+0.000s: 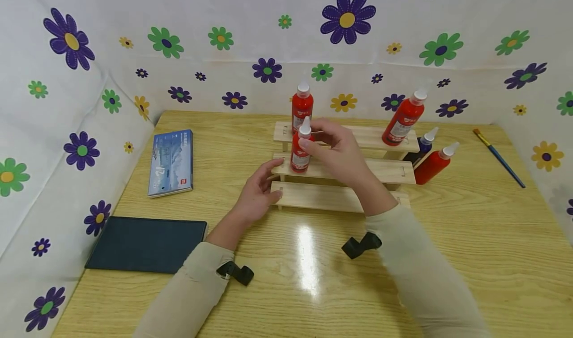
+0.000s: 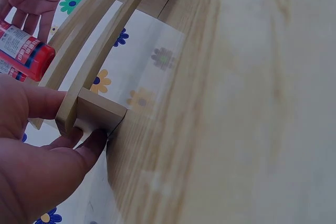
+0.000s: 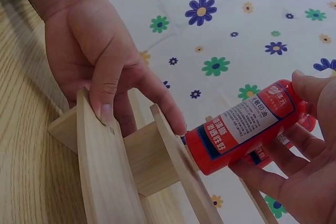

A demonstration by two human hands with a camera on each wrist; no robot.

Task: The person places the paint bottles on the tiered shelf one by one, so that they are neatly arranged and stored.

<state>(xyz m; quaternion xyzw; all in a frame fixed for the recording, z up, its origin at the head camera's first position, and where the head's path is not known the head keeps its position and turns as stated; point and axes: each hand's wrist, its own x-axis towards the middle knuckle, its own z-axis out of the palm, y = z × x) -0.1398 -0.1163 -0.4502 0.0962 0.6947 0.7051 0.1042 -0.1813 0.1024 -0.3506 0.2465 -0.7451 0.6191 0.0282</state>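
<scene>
A red ink bottle [image 1: 300, 158] with a white nozzle cap stands upright at the left end of the middle tier of a stepped wooden rack [image 1: 322, 197]. My right hand [image 1: 341, 156] holds this bottle near its top between thumb and fingers; its printed label [image 3: 247, 119] faces the right wrist camera. With thumb and fingers around the steps' left end, my left hand [image 1: 256, 191] grips the rack. Behind, on the top tier, stands another red bottle [image 1: 302, 104], partly hidden. A third red bottle [image 1: 404, 119] is at that tier's right end.
Right of the rack are a dark blue bottle [image 1: 423, 145] and a red bottle [image 1: 433, 166]. A paintbrush [image 1: 499, 158] lies farther right. On the left lie a blue-and-white box [image 1: 171, 162] and a dark flat pad [image 1: 145, 244]. Flowered cloth [image 1: 250, 39] hangs behind.
</scene>
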